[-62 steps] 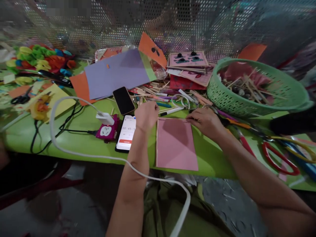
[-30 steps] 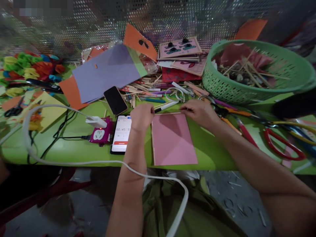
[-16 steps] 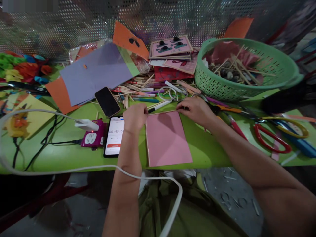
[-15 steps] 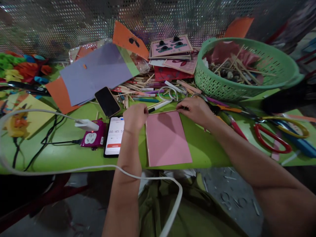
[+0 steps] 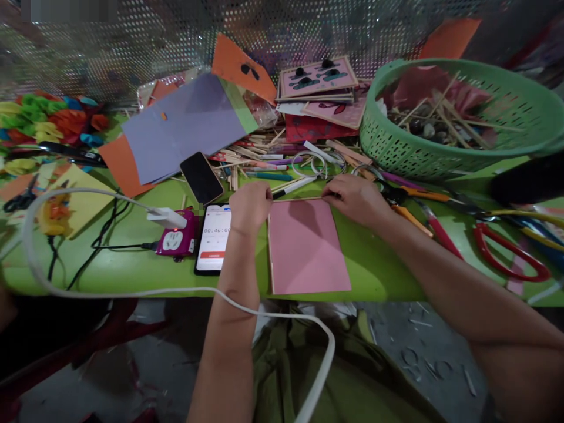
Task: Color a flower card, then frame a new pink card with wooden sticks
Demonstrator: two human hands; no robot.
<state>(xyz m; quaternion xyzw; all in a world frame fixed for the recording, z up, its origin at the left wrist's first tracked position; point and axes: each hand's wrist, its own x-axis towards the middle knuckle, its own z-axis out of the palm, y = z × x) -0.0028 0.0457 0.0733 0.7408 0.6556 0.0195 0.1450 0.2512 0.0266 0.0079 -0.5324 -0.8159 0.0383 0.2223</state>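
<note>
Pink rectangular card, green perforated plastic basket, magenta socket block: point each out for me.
Pink rectangular card [image 5: 308,249]: head view, middle of its face.
Green perforated plastic basket [image 5: 408,154]: head view, near wall.
Magenta socket block [image 5: 172,239]: head view, white socket face.

Black phone [image 5: 201,177]: I see it left of the left fingers [image 5: 268,192].
Socket [image 5: 173,238]: farther left of them.
Basket [image 5: 409,154]: I spot it beyond the right fingers [image 5: 330,192], rightward.

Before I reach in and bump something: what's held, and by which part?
Left hand and right hand are at top corners of the card; whether either holds it, I can't tell.
</note>
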